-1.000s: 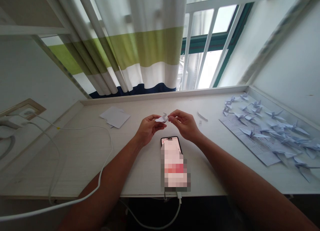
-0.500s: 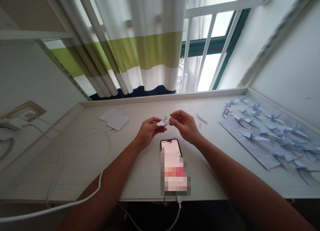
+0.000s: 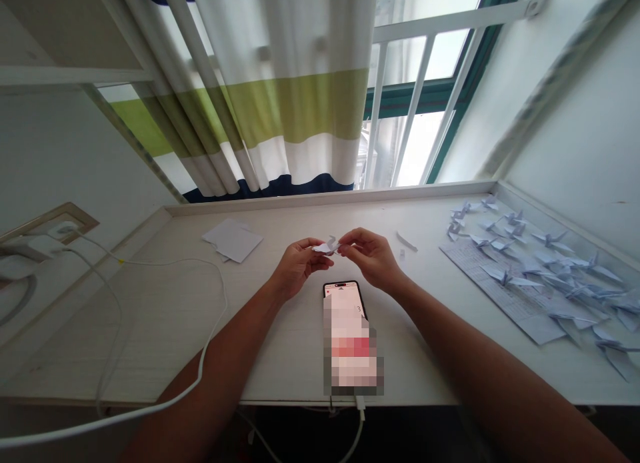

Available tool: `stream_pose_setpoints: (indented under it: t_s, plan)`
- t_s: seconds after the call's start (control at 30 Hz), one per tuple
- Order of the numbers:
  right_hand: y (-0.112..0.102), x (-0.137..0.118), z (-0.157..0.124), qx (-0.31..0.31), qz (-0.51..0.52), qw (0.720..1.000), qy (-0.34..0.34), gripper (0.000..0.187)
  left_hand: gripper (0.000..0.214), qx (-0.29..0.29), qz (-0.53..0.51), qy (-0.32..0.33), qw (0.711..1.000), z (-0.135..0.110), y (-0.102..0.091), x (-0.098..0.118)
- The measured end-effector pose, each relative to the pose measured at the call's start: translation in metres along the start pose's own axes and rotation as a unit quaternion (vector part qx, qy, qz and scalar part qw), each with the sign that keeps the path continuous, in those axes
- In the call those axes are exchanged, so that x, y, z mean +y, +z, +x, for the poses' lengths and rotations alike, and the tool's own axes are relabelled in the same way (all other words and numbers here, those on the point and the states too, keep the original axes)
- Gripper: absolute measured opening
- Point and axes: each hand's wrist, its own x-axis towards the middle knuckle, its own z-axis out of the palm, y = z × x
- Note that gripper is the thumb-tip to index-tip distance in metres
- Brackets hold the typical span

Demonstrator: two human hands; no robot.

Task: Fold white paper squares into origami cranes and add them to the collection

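Observation:
A small white folded paper crane (image 3: 326, 247) is held between my two hands above the desk. My left hand (image 3: 299, 268) pinches its left side between thumb and fingers. At its right side, my right hand (image 3: 371, 257) has thumb and forefinger closed on a thin part of the same crane. A narrow curled piece sticks up from its middle; the finer folds are too small to make out. Just below the hands lies a phone (image 3: 345, 303) with a lit screen, its lower part blurred.
Several finished paper cranes (image 3: 507, 276) cover the desk's right side, some on a printed sheet (image 3: 480, 283). Square white papers (image 3: 244, 244) lie at the left. A paper strip (image 3: 407, 241) and a scrap (image 3: 402, 255) are beyond my right hand. A white cable (image 3: 202, 363) crosses my left forearm.
My right hand has lowered slightly, its fingers nearer the crane's right side. The left hand keeps its hold. The whole view has shifted a little.

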Motion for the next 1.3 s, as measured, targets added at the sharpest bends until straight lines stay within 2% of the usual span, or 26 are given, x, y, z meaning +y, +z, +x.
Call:
stream_pose_setpoints:
  t_s: [0.57, 0.7, 0.93, 1.17, 1.3]
  plan:
    - [-0.001, -0.010, -0.004, -0.019, -0.108, 0.991, -0.075, 0.014, 0.019, -0.018, -0.022, -0.036, 0.999, 0.000, -0.005, 0.003]
    - [-0.002, -0.008, -0.004, -0.023, -0.108, 0.992, -0.053, 0.017, 0.019, -0.026, -0.026, -0.034, 0.999, 0.000, -0.006, 0.003]
    - [0.001, -0.006, -0.004, -0.002, -0.044, 0.999, -0.024, 0.024, 0.019, -0.028, -0.030, -0.036, 0.998, -0.002, -0.005, 0.006]
    - [-0.001, -0.004, -0.002, -0.037, -0.024, 0.999, 0.001, 0.027, 0.019, -0.016, -0.030, -0.037, 0.999, -0.003, -0.004, 0.008]
    - [-0.003, 0.000, -0.002, -0.053, -0.060, 0.997, -0.011, 0.021, 0.019, -0.014, -0.032, -0.032, 0.999, -0.002, -0.005, 0.007]
